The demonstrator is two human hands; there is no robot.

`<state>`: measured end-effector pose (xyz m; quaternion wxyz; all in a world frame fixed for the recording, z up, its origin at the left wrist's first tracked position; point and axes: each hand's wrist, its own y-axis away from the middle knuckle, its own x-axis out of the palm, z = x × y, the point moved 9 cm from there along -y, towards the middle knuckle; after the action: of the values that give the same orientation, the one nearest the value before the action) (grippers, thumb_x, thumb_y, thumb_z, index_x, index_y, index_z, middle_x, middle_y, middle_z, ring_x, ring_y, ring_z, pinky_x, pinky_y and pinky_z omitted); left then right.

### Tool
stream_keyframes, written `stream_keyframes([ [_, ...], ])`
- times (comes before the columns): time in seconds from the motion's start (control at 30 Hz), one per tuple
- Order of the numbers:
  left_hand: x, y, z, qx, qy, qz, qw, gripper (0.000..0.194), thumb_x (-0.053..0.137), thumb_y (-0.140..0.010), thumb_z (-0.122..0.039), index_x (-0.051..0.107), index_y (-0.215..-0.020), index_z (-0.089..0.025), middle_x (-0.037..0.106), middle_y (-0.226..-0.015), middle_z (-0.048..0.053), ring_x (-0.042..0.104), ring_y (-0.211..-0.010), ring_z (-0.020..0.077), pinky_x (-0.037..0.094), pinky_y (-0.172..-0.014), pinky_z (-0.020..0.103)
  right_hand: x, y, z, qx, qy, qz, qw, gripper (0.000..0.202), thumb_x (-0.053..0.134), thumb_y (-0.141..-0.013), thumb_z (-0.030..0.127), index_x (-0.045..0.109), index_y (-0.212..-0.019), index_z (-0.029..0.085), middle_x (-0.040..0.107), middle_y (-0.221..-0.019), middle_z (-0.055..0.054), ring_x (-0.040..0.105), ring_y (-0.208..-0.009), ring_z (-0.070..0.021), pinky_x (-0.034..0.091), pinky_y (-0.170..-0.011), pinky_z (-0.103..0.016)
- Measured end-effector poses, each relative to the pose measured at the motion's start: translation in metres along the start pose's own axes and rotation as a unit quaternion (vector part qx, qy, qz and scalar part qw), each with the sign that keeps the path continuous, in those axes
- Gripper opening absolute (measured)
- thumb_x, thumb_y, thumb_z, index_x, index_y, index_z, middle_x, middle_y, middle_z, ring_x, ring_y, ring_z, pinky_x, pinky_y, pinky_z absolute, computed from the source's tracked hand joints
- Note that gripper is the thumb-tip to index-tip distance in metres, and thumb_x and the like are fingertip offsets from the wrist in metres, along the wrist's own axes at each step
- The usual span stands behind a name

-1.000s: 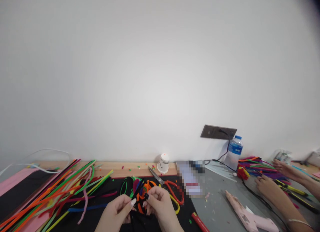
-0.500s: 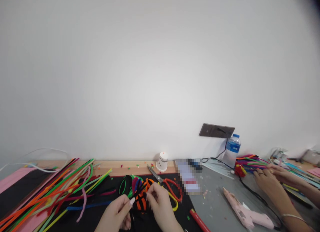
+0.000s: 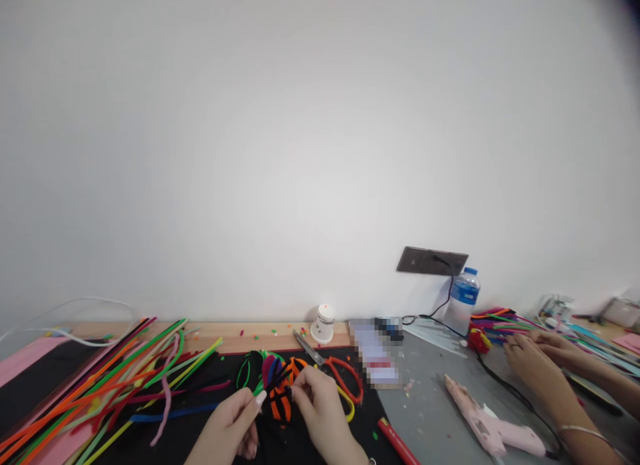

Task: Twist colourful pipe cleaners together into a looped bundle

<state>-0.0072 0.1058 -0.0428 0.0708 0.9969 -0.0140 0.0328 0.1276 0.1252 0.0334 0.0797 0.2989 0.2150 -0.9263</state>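
1. Black pipe cleaner (image 3: 275, 383): it is between your two hands, above the black mat (image 3: 195, 445) and partly in front of a striped orange-and-black bundle (image 3: 284, 410).
2. Your left hand (image 3: 225, 426) pinches the strand between thumb and bent fingers, the pale thumbnail uppermost.
3. Your right hand (image 3: 321, 409) has thumb and forefinger drawn together beside the bundle; you cannot tell from this view whether they grip the strand.
4. Just beyond your fingers, green loops (image 3: 244, 370) lie beside the bundle on its left.
5. Past your right hand lie scissors (image 3: 312, 350), their blades pointing toward a white cup (image 3: 323, 325) that stands narrow end up near the wall.
6. To your left, a loose heap of coloured pipe cleaners (image 3: 117, 388) spreads across the mat and a pink sheet.
7. To your right, a pink glue gun (image 3: 483, 421) lies on the grey surface (image 3: 425, 385); beyond it, a bottle with a blue cap (image 3: 463, 303) stands beneath a wall socket (image 3: 410, 259).
8. Farther right, a co-worker's hands (image 3: 535, 368) are close together near another pile of coloured strands.
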Motion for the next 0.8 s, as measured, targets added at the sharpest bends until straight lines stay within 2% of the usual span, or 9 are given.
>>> stream_keyframes([
  [0.3,0.008,-0.005,0.014,-0.018,0.013,0.033,0.999,0.054,0.047,-0.058,-0.074,0.035,-0.053,-0.022,0.047,-0.029,-0.008,0.038,-0.026,0.0064,0.020,-0.034,0.016,0.000,0.004,0.007,-0.057,0.095,-0.003,0.994,0.015,0.042,-0.082,0.012,0.040,-0.069,0.019,0.049,-0.067,0.000,0.046,-0.063,-0.0140,0.031,-0.057,-0.022],
  [0.43,0.007,-0.005,0.014,-0.021,0.031,0.024,0.999,0.054,0.050,-0.056,-0.074,0.034,-0.053,-0.022,0.048,-0.031,-0.008,0.038,-0.027,0.0062,0.021,-0.035,0.016,0.006,0.005,0.005,-0.064,0.119,-0.001,0.991,0.015,0.041,-0.082,0.012,0.038,-0.069,0.020,0.048,-0.068,0.000,0.046,-0.063,-0.0143,0.031,-0.056,-0.022],
  [0.6,0.005,-0.005,0.015,-0.018,0.047,0.017,0.999,0.054,0.052,-0.054,-0.073,0.036,-0.053,-0.022,0.050,-0.032,-0.007,0.039,-0.027,0.0066,0.022,-0.034,0.016,0.001,0.005,0.005,-0.036,0.080,-0.017,0.996,0.018,0.045,-0.078,0.009,0.040,-0.065,0.019,0.045,-0.063,0.003,0.043,-0.059,-0.0127,0.030,-0.054,-0.021],
  [0.73,-0.007,-0.009,0.015,-0.018,0.081,-0.009,0.997,0.052,0.059,-0.054,-0.068,0.037,-0.051,-0.020,0.051,-0.035,-0.007,0.042,-0.030,0.0064,0.027,-0.036,0.017,-0.013,0.005,0.019,-0.025,0.028,-0.041,0.998,0.012,0.050,-0.073,0.008,0.047,-0.073,0.019,0.046,-0.066,0.003,0.042,-0.059,-0.0123,0.032,-0.056,-0.021],
  [0.8,-0.016,-0.011,0.014,-0.009,0.102,-0.025,0.994,0.051,0.063,-0.052,-0.065,0.039,-0.050,-0.020,0.050,-0.037,-0.008,0.043,-0.031,0.0065,0.029,-0.037,0.017,-0.012,0.006,0.028,-0.037,0.015,-0.038,0.999,0.017,0.059,-0.065,0.009,0.048,-0.074,0.019,0.046,-0.068,0.003,0.042,-0.061,-0.0125,0.033,-0.057,-0.021],
])
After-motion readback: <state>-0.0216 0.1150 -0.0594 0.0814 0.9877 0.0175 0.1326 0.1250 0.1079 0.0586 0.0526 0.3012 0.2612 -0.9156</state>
